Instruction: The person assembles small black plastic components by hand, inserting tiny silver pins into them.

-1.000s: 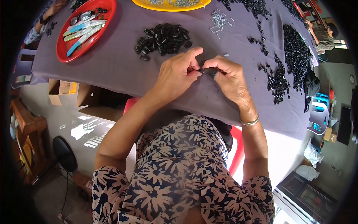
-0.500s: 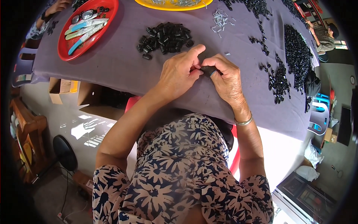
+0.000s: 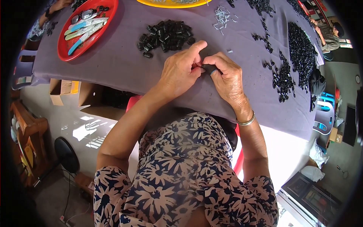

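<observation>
Both my hands meet over the near part of the table, fingertips almost touching. My left hand (image 3: 180,68) is closed in a pinch, its forefinger raised, with a small black piece (image 3: 203,67) at its thumb tip. My right hand (image 3: 228,75) curls thumb and forefinger round a dark piece (image 3: 208,69); a bit of blue shows by the thumb tip, and the fingers hide the rest. Just beyond my left hand lies a pile of small black cylindrical parts (image 3: 166,34). Small clear or silvery pins (image 3: 222,18) lie scattered farther off, and one loose pin (image 3: 230,51) lies closer.
A red tray (image 3: 62,53) at the far left holds blue- and pale-handled knives (image 3: 85,32) and glasses. A yellow tray (image 3: 172,5) stands at the back. Larger heaps of black parts (image 3: 300,55) cover the right side. Other people sit at the far left and far right.
My hands stay together, with slight shifts of the fingers. The dark piece is tilted differently and less of it shows. The whole view has moved a little.
</observation>
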